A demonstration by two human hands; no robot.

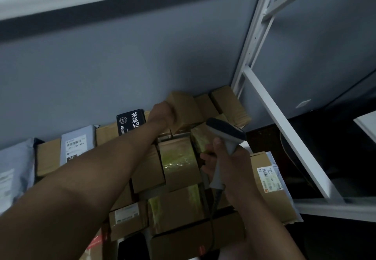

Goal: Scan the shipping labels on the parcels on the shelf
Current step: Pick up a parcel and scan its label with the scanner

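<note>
- Left hand (pixel 162 113) reaches far back on the shelf and grips a small brown cardboard box (pixel 186 111); the fingers curl round its left edge, and the fingertips are hidden behind the box.
- The box is tilted, its near side lifted above the parcels below it, close to the grey back wall (pixel 122 60). No label shows on its visible faces.
- Right hand (pixel 225 164) is wrapped round the handle of a grey handheld scanner (pixel 225 135); thumb lies up the side of the handle, other fingers curled on its front.
- Scanner head is dark on top, pointing up-left toward the held box, just right of and below it, not touching it. Its coiled cable (pixel 216 200) hangs from the handle base.
- Between the two hands: tape-wrapped brown box (pixel 179 162) with yellowish shiny tape, lying flat under the scanner's line.
- More brown boxes (pixel 227 101) packed at the back right corner against the white shelf post (pixel 254 42).
- Black box with white characters (pixel 131 121) stands at the back, left of the left wrist, partly covered by the forearm.
- Grey poly mailer (pixel 78 145) with a barcode label reading 231 stands further left; another grey mailer (pixel 14 174) at the far left edge.
- Large brown box with shipping label (pixel 268 178) lies right of the right hand, label face up, near the white cross rail (pixel 284 129).
- Small box with white label (pixel 127 217) in the front row, under the left forearm.
</note>
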